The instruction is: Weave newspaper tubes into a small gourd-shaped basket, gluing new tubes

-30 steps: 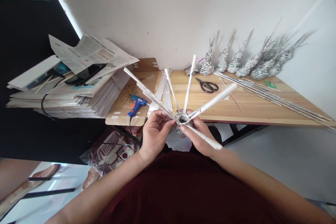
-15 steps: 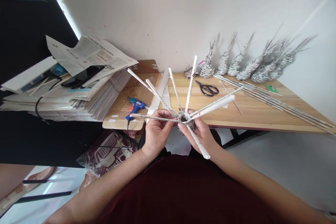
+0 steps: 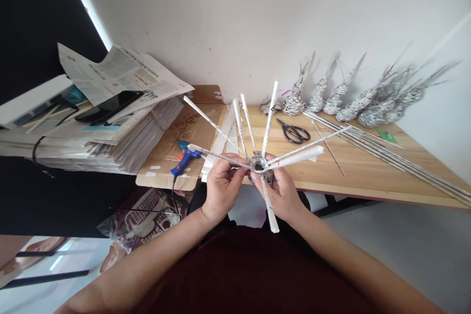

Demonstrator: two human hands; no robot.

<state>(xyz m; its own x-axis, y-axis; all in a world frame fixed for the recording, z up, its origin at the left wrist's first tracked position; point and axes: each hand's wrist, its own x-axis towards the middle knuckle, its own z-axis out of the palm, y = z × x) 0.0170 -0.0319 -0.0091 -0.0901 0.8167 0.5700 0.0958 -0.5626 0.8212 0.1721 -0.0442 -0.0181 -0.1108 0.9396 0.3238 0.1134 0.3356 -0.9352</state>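
Observation:
Between my hands is a small woven newspaper piece (image 3: 259, 164) with a round opening facing up. Several rolled paper tubes (image 3: 270, 120) fan out from its rim. My right hand (image 3: 280, 191) wraps around its right side, thumb near the rim and fingers partly hidden behind. My left hand (image 3: 225, 181) pinches a paper tube (image 3: 217, 156) close to the rim on the left, its thumb and forefinger pressed together. One thicker tube (image 3: 271, 211) points down toward me over my right hand.
Black-handled scissors (image 3: 294, 131) lie on the wooden table (image 3: 353, 169). Long paper rods (image 3: 390, 154) stretch rightward below several woven paper figures (image 3: 293, 100) along the wall. At left are a blue glue gun (image 3: 187, 159) on cardboard (image 3: 154, 179) and a newspaper stack (image 3: 121, 152).
A tube on the left that lay close to another now stands more upright. The front tube has swung leftward, and the view has shifted slightly.

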